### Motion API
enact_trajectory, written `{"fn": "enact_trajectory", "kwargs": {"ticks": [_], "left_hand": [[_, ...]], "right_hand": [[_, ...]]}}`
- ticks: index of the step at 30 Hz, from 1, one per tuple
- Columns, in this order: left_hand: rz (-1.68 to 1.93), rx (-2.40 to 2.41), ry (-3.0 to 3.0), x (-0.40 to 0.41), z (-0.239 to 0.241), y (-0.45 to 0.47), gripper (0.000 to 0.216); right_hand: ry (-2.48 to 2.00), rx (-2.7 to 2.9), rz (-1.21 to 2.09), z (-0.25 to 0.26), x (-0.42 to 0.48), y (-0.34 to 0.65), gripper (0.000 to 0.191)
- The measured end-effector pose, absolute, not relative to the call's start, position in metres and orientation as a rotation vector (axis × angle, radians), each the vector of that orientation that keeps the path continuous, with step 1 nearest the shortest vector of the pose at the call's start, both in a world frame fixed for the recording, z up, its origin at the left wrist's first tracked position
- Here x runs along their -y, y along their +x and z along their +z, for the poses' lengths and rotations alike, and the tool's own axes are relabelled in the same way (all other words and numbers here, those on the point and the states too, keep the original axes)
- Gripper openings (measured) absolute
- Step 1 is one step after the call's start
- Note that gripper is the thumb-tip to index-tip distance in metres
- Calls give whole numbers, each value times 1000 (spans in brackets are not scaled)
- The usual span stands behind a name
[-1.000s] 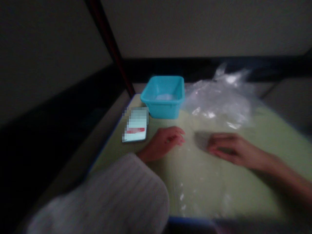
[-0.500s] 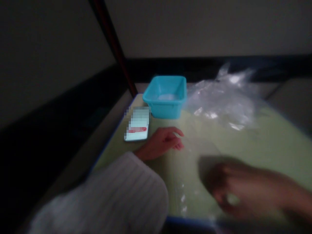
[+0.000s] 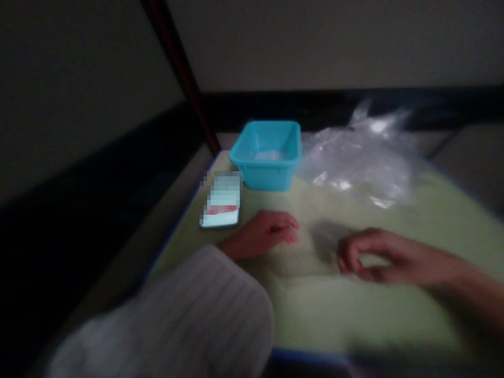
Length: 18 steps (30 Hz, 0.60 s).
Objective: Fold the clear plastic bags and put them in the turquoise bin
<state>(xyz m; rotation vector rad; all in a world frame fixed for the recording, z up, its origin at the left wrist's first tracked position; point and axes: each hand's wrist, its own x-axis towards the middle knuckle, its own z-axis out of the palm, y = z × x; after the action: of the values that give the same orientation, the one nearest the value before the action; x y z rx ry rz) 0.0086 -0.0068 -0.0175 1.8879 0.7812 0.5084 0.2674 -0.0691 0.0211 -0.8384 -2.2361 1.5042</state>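
Observation:
A thin clear plastic sheet (image 3: 305,257) lies flat on the pale green table top (image 3: 354,315), faint in the dim, blurred picture. My left hand (image 3: 268,233), in a white ribbed sleeve, rests on the sheet's left end with its fingers curled and the tips pressed down. My right hand (image 3: 368,254) hovers low at the sheet's right end. Its thumb and fingers are bent into a pinch that seems to hold the edge.
A turquoise plastic tub (image 3: 266,153) stands at the table's far left corner, with a phone (image 3: 221,202) lying in front of it, screen lit. A crumpled heap of clear plastic bags (image 3: 362,157) sits at the back right. Dark floor drops off to the left.
My right hand swept toward the front edge of the table, then came back up to the middle. The sheet's near part no longer reaches the front edge. My left hand stayed put.

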Motion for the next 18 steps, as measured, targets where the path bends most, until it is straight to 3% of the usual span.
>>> {"fn": "enact_trajectory", "kwargs": {"ticks": [3, 7, 12, 16, 18], "left_hand": [[499, -745, 1907, 6, -17, 6, 39], [520, -673, 1907, 8, -12, 5, 67], [522, -777, 2143, 10, -8, 11, 40], [520, -846, 2143, 9, -14, 14, 34], [517, -863, 2129, 7, -16, 14, 32]], "right_hand": [[-847, 1945, 1601, 13, 58, 276, 10], [-1011, 1668, 1430, 2, 50, 280, 8], [-1085, 1685, 1228, -1, 44, 283, 25], [-1011, 1811, 1289, 3, 42, 290, 58], [-991, 1870, 1316, 6, 43, 294, 61]]}}
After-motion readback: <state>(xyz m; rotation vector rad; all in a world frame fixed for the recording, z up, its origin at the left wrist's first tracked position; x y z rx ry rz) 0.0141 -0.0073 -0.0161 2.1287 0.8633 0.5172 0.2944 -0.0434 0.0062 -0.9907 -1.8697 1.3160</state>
